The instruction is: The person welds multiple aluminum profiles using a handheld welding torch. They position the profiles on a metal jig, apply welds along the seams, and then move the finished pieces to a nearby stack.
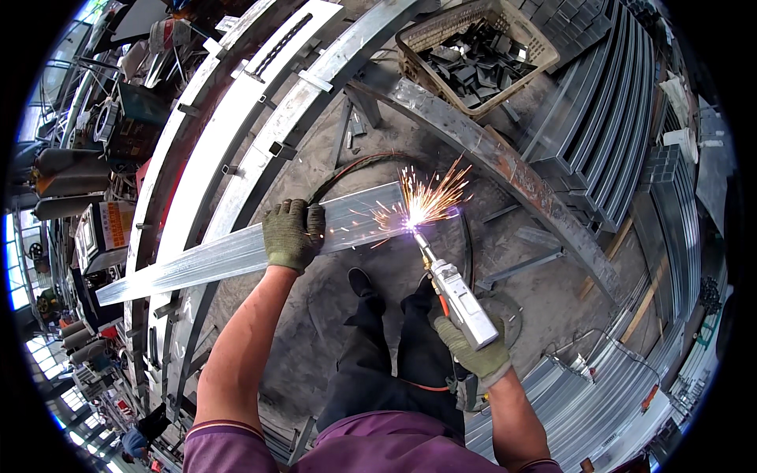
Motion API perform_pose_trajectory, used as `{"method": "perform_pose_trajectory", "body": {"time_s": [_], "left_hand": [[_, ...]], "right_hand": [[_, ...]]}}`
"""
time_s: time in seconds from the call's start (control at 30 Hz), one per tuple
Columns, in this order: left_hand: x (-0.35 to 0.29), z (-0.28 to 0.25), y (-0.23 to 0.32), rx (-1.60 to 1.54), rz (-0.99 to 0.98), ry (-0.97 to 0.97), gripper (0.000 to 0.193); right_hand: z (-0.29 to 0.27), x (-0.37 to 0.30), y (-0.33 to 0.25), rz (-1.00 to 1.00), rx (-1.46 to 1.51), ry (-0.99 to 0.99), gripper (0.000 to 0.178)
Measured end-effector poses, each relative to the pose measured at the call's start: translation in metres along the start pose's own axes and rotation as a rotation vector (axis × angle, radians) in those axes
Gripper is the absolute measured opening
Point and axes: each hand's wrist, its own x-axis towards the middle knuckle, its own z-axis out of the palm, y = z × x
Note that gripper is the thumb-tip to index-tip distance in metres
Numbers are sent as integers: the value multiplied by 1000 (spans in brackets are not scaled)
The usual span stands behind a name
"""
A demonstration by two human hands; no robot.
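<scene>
A long, shiny rectangular steel tube (213,254) lies across the long steel rails at left, its right end reaching over the floor. My left hand (290,234), in an olive work glove, is closed over the tube near its middle. In my right hand (477,347), gloved alike, is a white, boxy laser welding gun (464,302) with a brass-coloured nozzle. The gun's tip meets the tube's right end with a purple-white glare. Orange sparks (430,197) fan up and away from that spot, hiding the exact contact.
A plastic crate (414,71) of small dark metal pieces stands at the far side. A rusty steel beam (505,162) slants across the right. Stacked steel tubes (607,118) fill the far right. A dark hose (347,169) curls on the floor near my feet.
</scene>
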Motion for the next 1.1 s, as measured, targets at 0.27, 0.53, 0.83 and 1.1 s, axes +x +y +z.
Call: {"method": "perform_pose_trajectory", "body": {"time_s": [0.27,0.53,0.83,1.1], "left_hand": [[0,-4,2,34,-47,-61,39],[-1,1,1,34,-46,-53,39],[1,-4,5,-5,-42,-44,38],[0,-2,2,13,-42,-50,36]], "right_hand": [[0,-4,3,17,8,-26,23],[0,-4,-1,-3,-12,-4,22],[-1,-4,-5,-19,-4,22,23],[-1,-10,-8,97,81,4,24]]}}
